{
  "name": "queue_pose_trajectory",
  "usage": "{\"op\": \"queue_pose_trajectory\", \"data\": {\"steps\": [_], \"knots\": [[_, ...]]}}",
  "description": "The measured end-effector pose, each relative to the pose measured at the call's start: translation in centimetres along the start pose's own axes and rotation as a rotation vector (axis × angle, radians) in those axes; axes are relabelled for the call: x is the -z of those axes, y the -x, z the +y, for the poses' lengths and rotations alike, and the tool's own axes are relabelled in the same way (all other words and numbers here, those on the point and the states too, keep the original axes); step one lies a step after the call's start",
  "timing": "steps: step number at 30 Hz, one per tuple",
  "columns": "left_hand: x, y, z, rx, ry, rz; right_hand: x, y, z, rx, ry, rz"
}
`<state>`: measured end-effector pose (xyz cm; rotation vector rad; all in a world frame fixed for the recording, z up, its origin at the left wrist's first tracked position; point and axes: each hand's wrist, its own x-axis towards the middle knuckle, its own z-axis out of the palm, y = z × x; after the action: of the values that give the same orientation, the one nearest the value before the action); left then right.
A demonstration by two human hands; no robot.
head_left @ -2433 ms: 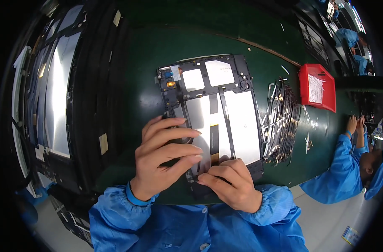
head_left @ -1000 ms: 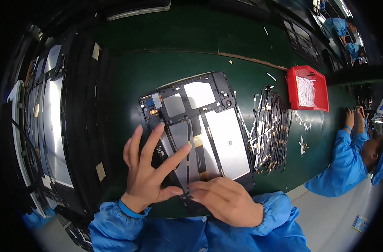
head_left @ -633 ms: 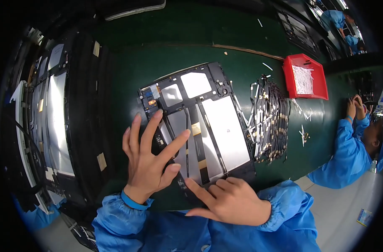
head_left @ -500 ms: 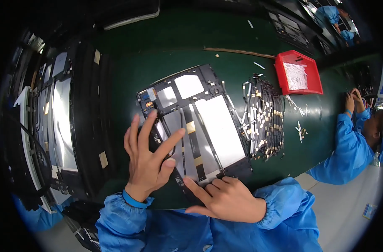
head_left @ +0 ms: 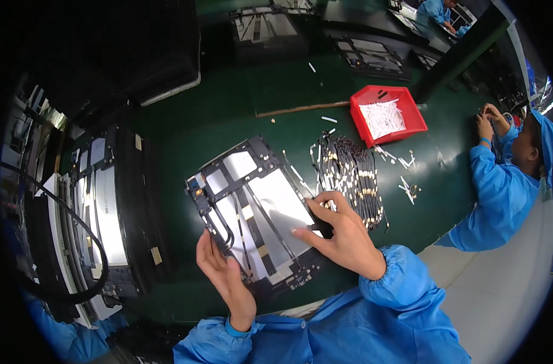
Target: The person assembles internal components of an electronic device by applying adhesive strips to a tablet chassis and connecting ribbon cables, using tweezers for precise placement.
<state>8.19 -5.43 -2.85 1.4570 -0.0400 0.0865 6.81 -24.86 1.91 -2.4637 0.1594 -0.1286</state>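
In front of me a flat electronic device chassis [head_left: 285, 235] lies tilted on the view, with a black frame, silver plates, dark ribbon cables and a blue-and-orange part at its upper left corner. My left hand [head_left: 228, 282] holds its lower left edge, fingers along the side and thumb over the top. My right hand [head_left: 346, 236] grips the right edge between thumb and fingers; a dark patch between them is not clear enough to name. Just beyond the right hand lies a bundle of thin black cables [head_left: 364, 182] with white and gold tabs.
A red bin [head_left: 419, 119] of white strips stands past the cables, with loose white strips [head_left: 408, 188] beside it. Stacked chassis [head_left: 109, 206] rise at the left with a black cable [head_left: 97, 242] looping there. A co-worker [head_left: 501, 188] in blue sits at the right.
My right hand has moved from the chassis's near edge to its right edge. My left hand has slid from its top face down to the left edge. The view has shifted.
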Motion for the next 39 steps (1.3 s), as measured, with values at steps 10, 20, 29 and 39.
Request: {"op": "queue_pose_trajectory", "data": {"steps": [10, 20, 29, 39], "knots": [[-5.0, -9.0, 3.3, -0.223, 0.350, 0.108, 6.6, -4.9, -1.1, -0.167, -0.778, 0.165], [-6.0, -14.7, -1.6, -0.262, -0.247, 0.011, 11.5, -28.3, 3.1, -0.128, -0.890, 0.197], [-6.1, -15.6, -1.4, -0.256, -0.227, -0.019, 6.9, -39.6, 9.4, -0.192, -0.976, 0.231], [-6.6, -15.5, -1.0, -0.253, -0.263, -0.055, 7.2, -36.8, 8.4, 0.005, 0.017, 0.501]]}}
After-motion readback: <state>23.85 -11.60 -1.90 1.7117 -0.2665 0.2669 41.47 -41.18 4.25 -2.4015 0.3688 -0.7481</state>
